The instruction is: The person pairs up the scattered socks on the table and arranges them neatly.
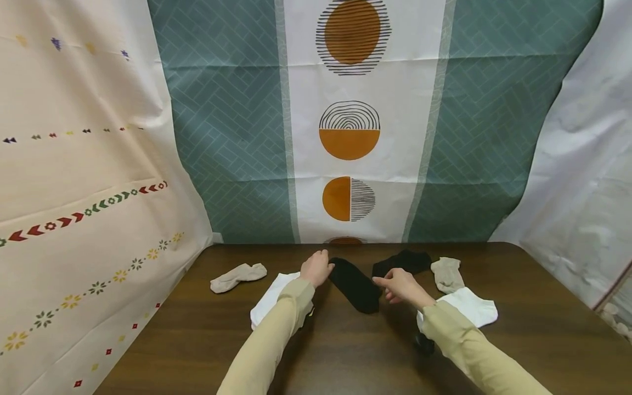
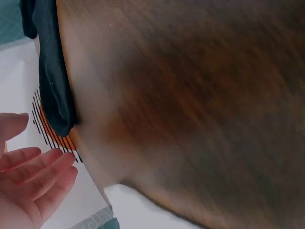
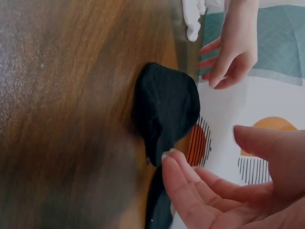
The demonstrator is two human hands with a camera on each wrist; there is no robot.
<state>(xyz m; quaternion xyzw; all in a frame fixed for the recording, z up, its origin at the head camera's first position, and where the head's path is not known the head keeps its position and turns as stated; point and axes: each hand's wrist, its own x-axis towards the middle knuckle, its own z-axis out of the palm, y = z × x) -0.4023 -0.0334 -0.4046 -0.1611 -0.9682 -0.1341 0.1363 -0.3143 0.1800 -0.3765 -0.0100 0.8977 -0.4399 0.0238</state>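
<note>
A black ankle sock (image 1: 355, 286) lies flat and slanted on the table between the two hands. My left hand (image 1: 317, 269) hovers at its upper left end, thumb apart from loosely bent fingers and nothing between them in the left wrist view. At the sock's right side is my right hand (image 1: 401, 285); the right wrist view shows its thumb well away from the fingers (image 3: 183, 179), whose tips overlap the sock's narrow end. Just behind the right hand lies a second black sock (image 1: 406, 262).
Left of the hands are a beige sock (image 1: 238, 277) and a white sock (image 1: 272, 296), partly behind the left sleeve. Another beige sock (image 1: 447, 274) and white sock (image 1: 474, 308) lie on the right. Patterned cloth (image 1: 242, 137) hangs along the brown table's (image 1: 345, 356) back edge.
</note>
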